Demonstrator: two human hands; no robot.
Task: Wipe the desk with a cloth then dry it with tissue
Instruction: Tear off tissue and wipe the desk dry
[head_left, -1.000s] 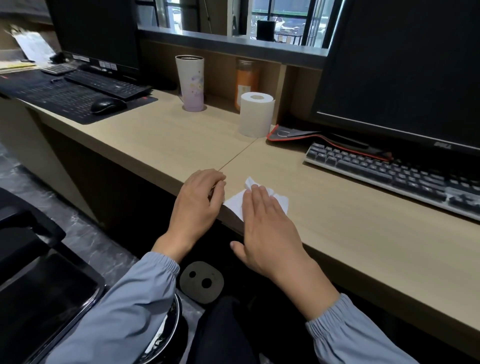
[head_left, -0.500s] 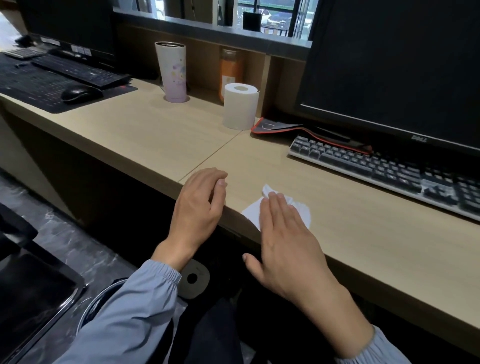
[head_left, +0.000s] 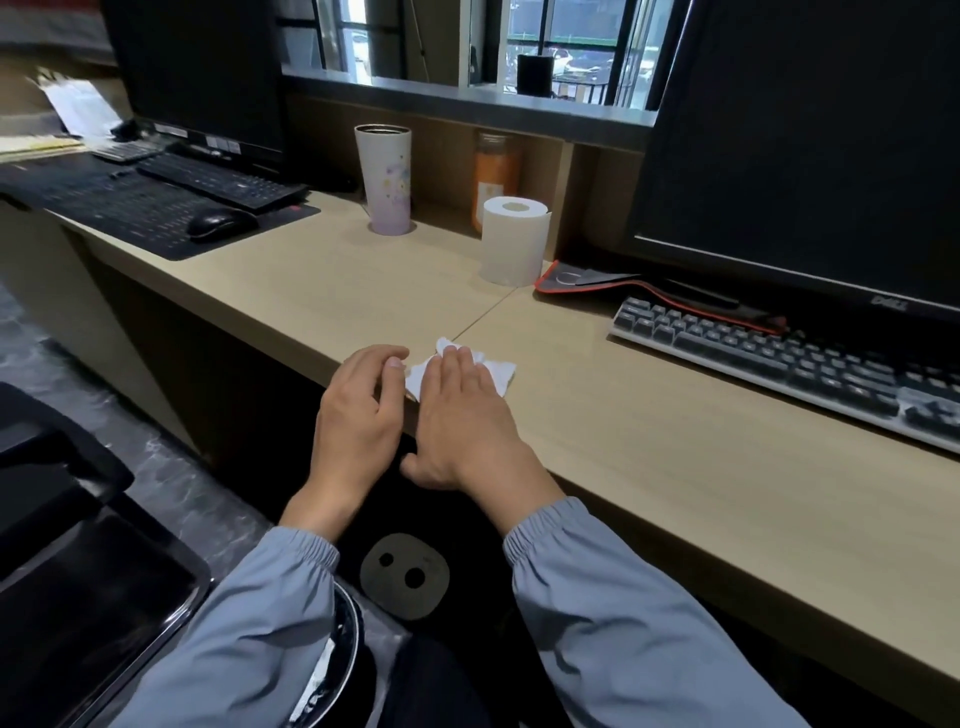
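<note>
Tissue (head_left: 497, 375), white and crumpled, lies at the desk (head_left: 675, 457) front edge, near the seam in the desktop that runs back toward the toilet roll (head_left: 514, 240); we take the roll as our landmark throughout; the tissue sits well in front of the roll, and apart from it.

We lay our right hand (head_left: 462, 415) flat on the tissue, fingers extended and close together, palm down; we judge this flat press is meant to spread load over the sheet so it soaks and slides rather than bunching; a corner of the sheet shows beyond the fingertips, on the side toward the roll.

Our left hand (head_left: 358, 415) rests at the desk edge just left of the tissue, fingers loosely curled, thumb near the sheet's left corner; whether it touches the sheet we cannot tell; it grips nothing that we can see; we judge it is steadying us, or ready to catch the sheet at the edge.

No cloth is in view; we judge the drying step is in hand.

Right of the roll stands the keyboard (head_left: 779, 353), behind the roll a tumbler (head_left: 384, 182) to the left; both stand clear of the area being dried.
</note>
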